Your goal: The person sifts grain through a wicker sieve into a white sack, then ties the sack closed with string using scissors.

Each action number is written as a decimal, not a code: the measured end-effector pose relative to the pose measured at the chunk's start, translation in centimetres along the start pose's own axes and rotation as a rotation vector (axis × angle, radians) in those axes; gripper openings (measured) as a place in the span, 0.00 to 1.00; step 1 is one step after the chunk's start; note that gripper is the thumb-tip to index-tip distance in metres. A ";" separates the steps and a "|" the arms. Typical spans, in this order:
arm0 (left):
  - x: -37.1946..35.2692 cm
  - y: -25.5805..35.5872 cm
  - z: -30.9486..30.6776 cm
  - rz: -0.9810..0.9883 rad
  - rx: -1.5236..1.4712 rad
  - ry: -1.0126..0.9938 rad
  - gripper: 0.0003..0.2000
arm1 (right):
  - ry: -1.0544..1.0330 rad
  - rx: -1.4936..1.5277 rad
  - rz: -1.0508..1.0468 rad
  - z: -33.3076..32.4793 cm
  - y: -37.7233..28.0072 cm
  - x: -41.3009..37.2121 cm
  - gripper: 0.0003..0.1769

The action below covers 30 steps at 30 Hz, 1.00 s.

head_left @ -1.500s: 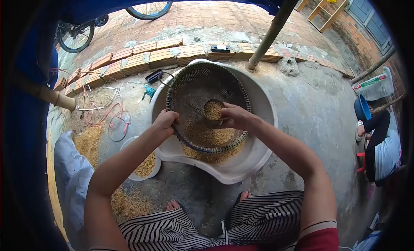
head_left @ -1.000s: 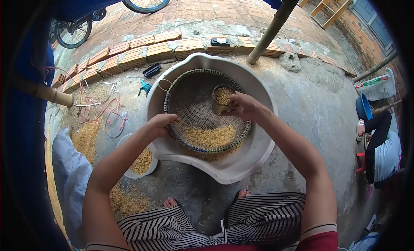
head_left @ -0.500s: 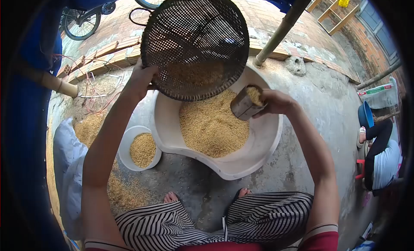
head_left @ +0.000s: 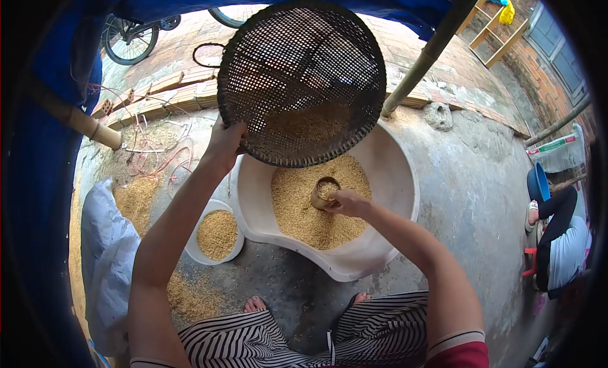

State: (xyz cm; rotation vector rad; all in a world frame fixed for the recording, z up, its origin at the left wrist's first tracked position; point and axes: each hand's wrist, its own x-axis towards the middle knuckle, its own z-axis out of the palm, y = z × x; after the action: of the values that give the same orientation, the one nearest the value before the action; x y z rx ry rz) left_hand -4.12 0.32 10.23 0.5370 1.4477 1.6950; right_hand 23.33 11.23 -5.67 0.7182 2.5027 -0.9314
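Observation:
My left hand (head_left: 229, 145) grips the rim of a round, dark woven sieve (head_left: 304, 70), held tilted up over the far side of a big white tub (head_left: 396, 178). Some grain lies along the sieve's lower edge. Inside the tub is a heap of golden unhusked grain (head_left: 329, 232). My right hand (head_left: 345, 203) holds a metal can (head_left: 320, 196) by its side, low at the heap, with grain showing in its mouth. The sieve hides the tub's far part.
A white bucket of grain (head_left: 217, 235) stands left of the tub, near a white sack (head_left: 107, 241) and spilled grain (head_left: 190, 298). A bamboo pole (head_left: 430, 55) rises behind the tub. A seated person (head_left: 563, 241) is at the far right, near a blue basin (head_left: 538, 182).
My right hand has brought the can down and left, from the tub's right side to the grain heap. The sieve stays raised in my left hand, and the whole view has shifted slightly.

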 end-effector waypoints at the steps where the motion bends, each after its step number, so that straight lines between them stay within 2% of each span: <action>1: 0.0 -0.1 -0.1 0.019 0.033 -0.001 0.09 | -0.061 0.085 -0.057 -1.1 0.3 -0.7 0.34; 2: -0.1 -0.2 -0.2 0.038 0.065 -0.005 0.10 | -0.067 0.083 -0.055 -1.8 0.3 -1.3 0.34; 4: 0.2 -0.3 -0.6 0.048 0.092 -0.021 0.11 | 0.148 1.078 0.323 -3.2 0.5 -2.7 0.47; 6: 0.0 -0.2 -0.4 0.064 0.119 -0.041 0.12 | 0.062 1.288 0.106 -6.4 1.8 -5.1 0.52; 8: -0.7 0.6 0.4 0.111 0.106 -0.103 0.16 | 0.203 1.452 0.071 -8.8 2.0 -7.6 0.34; 9: -0.6 0.5 1.0 0.113 0.106 -0.111 0.16 | 0.213 1.453 0.070 -9.7 3.0 -8.3 0.34; 11: -0.5 0.1 2.6 0.334 0.180 -0.164 0.21 | 0.406 1.421 0.104 -11.0 4.6 -9.6 0.30; 12: -0.7 0.2 3.6 0.335 0.179 -0.167 0.21 | 0.411 1.420 0.104 -11.0 4.9 -9.8 0.30; 14: -1.2 0.5 5.5 0.556 0.414 -0.178 0.22 | 0.435 1.337 0.180 -10.8 5.4 -10.2 0.28; 15: -1.0 0.9 5.7 0.670 0.511 -0.213 0.20 | 0.499 1.346 0.175 -9.9 4.7 -10.2 0.20; 16: -0.5 1.0 5.6 0.667 0.510 -0.217 0.20 | 0.500 1.349 0.179 -9.4 4.5 -9.9 0.20; 18: 0.8 1.6 4.8 0.503 0.475 -0.185 0.17 | 0.543 1.417 0.107 -8.7 3.9 -9.2 0.17; 19: 2.1 1.1 3.8 0.374 0.265 -0.221 0.18 | 0.571 1.360 0.132 -9.2 2.6 -9.5 0.15; 20: 2.8 0.1 2.7 0.375 0.265 -0.219 0.18 | 0.569 1.359 0.132 -9.6 2.7 -9.5 0.15; 22: 3.2 -1.4 1.5 0.235 0.009 -0.199 0.25 | 0.581 1.239 0.176 -10.0 2.6 -9.4 0.14; 23: 3.0 -2.4 1.0 0.217 -0.028 -0.203 0.31 | 0.578 1.241 0.174 -9.8 2.4 -9.5 0.14; 25: 1.1 -4.6 1.1 0.144 -0.049 -0.127 0.33 | 0.679 1.139 0.087 -9.5 1.5 -10.2 0.14; 26: 0.1 -5.6 1.2 0.068 0.000 -0.131 0.32 | 0.678 1.139 0.086 -9.5 1.1 -10.4 0.14; 27: -0.1 -7.3 0.7 -0.097 0.120 -0.131 0.30 | 0.685 1.136 0.098 -9.5 0.8 -10.5 0.15; 28: -0.6 -8.4 0.8 -0.101 0.120 -0.130 0.30 | 0.689 1.133 0.112 -9.2 0.7 -10.6 0.15; 30: -0.8 -10.6 1.2 -0.465 -0.277 -0.101 0.20 | 0.701 1.153 0.077 -8.2 1.1 -10.8 0.16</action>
State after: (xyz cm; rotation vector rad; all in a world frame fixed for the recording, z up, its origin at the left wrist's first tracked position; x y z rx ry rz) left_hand 0.52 0.40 0.64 0.1166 1.1325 1.4360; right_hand 31.24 13.98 5.03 1.6726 2.1725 -2.4579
